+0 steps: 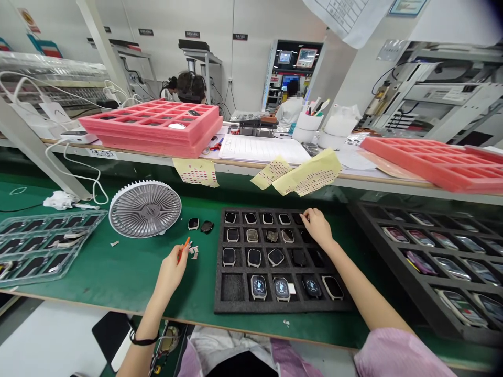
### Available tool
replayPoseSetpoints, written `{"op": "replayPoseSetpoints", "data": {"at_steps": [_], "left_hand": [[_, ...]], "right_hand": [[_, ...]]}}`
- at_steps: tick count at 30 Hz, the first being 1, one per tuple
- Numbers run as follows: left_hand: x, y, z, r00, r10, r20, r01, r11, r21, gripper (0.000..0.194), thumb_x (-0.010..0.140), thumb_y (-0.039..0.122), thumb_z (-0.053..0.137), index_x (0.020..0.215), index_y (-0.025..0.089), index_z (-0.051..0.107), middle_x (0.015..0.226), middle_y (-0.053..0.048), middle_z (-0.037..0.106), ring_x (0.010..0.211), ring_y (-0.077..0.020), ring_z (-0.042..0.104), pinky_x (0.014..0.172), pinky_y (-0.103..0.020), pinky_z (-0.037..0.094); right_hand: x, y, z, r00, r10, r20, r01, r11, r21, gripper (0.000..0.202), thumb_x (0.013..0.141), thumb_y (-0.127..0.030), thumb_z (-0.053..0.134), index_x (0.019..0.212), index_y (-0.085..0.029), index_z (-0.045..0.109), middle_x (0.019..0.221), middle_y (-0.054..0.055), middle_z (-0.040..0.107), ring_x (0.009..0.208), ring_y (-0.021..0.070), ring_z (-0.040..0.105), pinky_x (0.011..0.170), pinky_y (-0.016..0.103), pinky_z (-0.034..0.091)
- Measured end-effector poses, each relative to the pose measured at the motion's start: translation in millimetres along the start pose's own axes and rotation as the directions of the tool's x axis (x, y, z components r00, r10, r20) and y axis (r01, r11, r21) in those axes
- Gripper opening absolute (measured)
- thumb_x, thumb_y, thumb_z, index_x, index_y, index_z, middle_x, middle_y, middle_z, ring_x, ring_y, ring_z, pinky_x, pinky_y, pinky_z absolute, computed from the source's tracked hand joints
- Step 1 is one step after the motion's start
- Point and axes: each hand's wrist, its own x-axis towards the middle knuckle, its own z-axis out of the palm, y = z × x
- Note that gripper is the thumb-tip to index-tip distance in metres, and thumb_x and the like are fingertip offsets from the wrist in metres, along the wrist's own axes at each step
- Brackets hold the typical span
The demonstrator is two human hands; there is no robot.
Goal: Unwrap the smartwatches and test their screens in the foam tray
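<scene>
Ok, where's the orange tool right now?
The orange tool is left of centre in the head view, in the left hand, over the green bench, left of the black foam tray, with two loose watches just beyond.

We see a lilac-pink sleeve of creased cloth, stopping short of the bare right forearm. A slim black band circles the left forearm. Both hands, left and right, are bare. Below, we see a rumpled whitish garment, lilac cloth at its sides, and a black rounded patch.
</scene>
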Motion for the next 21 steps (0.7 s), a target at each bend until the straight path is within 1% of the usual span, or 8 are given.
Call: {"op": "replayPoseSetpoints", "data": {"at_steps": [2, 4, 7, 10, 13, 16, 19, 21], "left_hand": [[-2, 2, 1.8, 0.999, 0.028, -0.022, -0.031, 0.984, -0.175, 0.034, 0.086, 0.05, 0.039, 0.083, 0.019, 0.054, 0.059, 0.003, 0.047, 0.047, -0.0135, 0.045, 0.046, -0.023, 0.033], [-6, 8, 4.9, 0.996, 0.063, -0.06, -0.079, 0.936, -0.344, 0.033, 0.088, 0.049, 0.04, 0.088, 0.019, 0.054, 0.063, 0.003, 0.045, 0.048, -0.0113, 0.041, 0.046, -0.022, 0.034], [-12, 15, 12.0, 0.984, 0.115, -0.132, -0.166, 0.856, -0.489, 0.031, 0.091, 0.048, 0.041, 0.09, 0.019, 0.052, 0.069, 0.002, 0.048, 0.055, -0.011, 0.045, 0.049, -0.022, 0.037], [-18, 13, 20.3, 0.975, 0.144, -0.169, -0.214, 0.82, -0.53, 0.03, 0.091, 0.047, 0.042, 0.089, 0.018, 0.052, 0.074, -0.001, 0.053, 0.06, -0.0117, 0.05, 0.053, -0.023, 0.04], [-23, 2, 25.8, 0.978, 0.146, -0.146, -0.202, 0.825, -0.528, 0.028, 0.09, 0.045, 0.046, 0.092, 0.018, 0.054, 0.076, -0.001, 0.055, 0.061, -0.0117, 0.052, 0.056, -0.023, 0.043], [-26, -5, 26.4, 0.981, 0.155, -0.118, -0.194, 0.825, -0.531, 0.028, 0.09, 0.043, 0.047, 0.094, 0.017, 0.056, 0.074, -0.001, 0.055, 0.059, -0.0113, 0.051, 0.058, -0.024, 0.043], [-28, -2, 24.0, 0.982, 0.154, -0.109, -0.189, 0.837, -0.514, 0.031, 0.09, 0.043, 0.045, 0.098, 0.016, 0.057, 0.072, 0.0, 0.054, 0.054, -0.0098, 0.046, 0.056, -0.024, 0.041], [-29, 5, 23.0, 0.984, 0.165, -0.071, -0.179, 0.859, -0.48, 0.034, 0.09, 0.044, 0.044, 0.101, 0.015, 0.059, 0.069, 0.001, 0.053, 0.053, -0.0097, 0.043, 0.055, -0.023, 0.039]], "right_hand": [[-13, 7, -3, 0.999, 0.049, 0.013, -0.048, 0.996, -0.073, 0.018, 0.088, -0.027, 0.049, 0.079, -0.016, 0.059, 0.093, 0.019, 0.061, 0.102, 0.0343, 0.053, 0.081, 0.043, 0.043], [-23, 12, -4, 0.994, 0.094, 0.053, -0.088, 0.989, -0.119, 0.02, 0.086, -0.028, 0.053, 0.071, -0.016, 0.059, 0.086, 0.019, 0.061, 0.098, 0.0355, 0.055, 0.078, 0.044, 0.044], [-32, 18, 0, 0.984, 0.132, 0.117, -0.117, 0.985, -0.124, 0.026, 0.085, -0.035, 0.056, 0.067, -0.016, 0.059, 0.08, 0.016, 0.061, 0.091, 0.0338, 0.058, 0.072, 0.041, 0.045], [-30, 20, 4, 0.979, 0.128, 0.16, -0.119, 0.991, -0.063, 0.025, 0.082, -0.04, 0.059, 0.074, -0.017, 0.061, 0.081, 0.012, 0.061, 0.084, 0.029, 0.061, 0.07, 0.037, 0.047], [-27, 23, 5, 0.981, 0.11, 0.157, -0.114, 0.993, 0.017, 0.024, 0.078, -0.041, 0.062, 0.079, -0.017, 0.062, 0.083, 0.009, 0.06, 0.083, 0.0256, 0.061, 0.074, 0.035, 0.047], [-28, 26, 3, 0.987, 0.093, 0.134, -0.106, 0.99, 0.094, 0.026, 0.075, -0.042, 0.063, 0.08, -0.017, 0.061, 0.089, 0.011, 0.059, 0.086, 0.0251, 0.061, 0.078, 0.035, 0.048], [-34, 28, -2, 0.988, 0.057, 0.141, -0.081, 0.981, 0.175, 0.028, 0.074, -0.045, 0.063, 0.081, -0.019, 0.057, 0.09, 0.01, 0.06, 0.081, 0.0228, 0.062, 0.076, 0.033, 0.049], [-39, 30, -5, 0.987, 0.024, 0.158, -0.059, 0.974, 0.218, 0.029, 0.074, -0.048, 0.061, 0.079, -0.02, 0.053, 0.087, 0.007, 0.062, 0.08, 0.0213, 0.062, 0.075, 0.031, 0.049]]}}
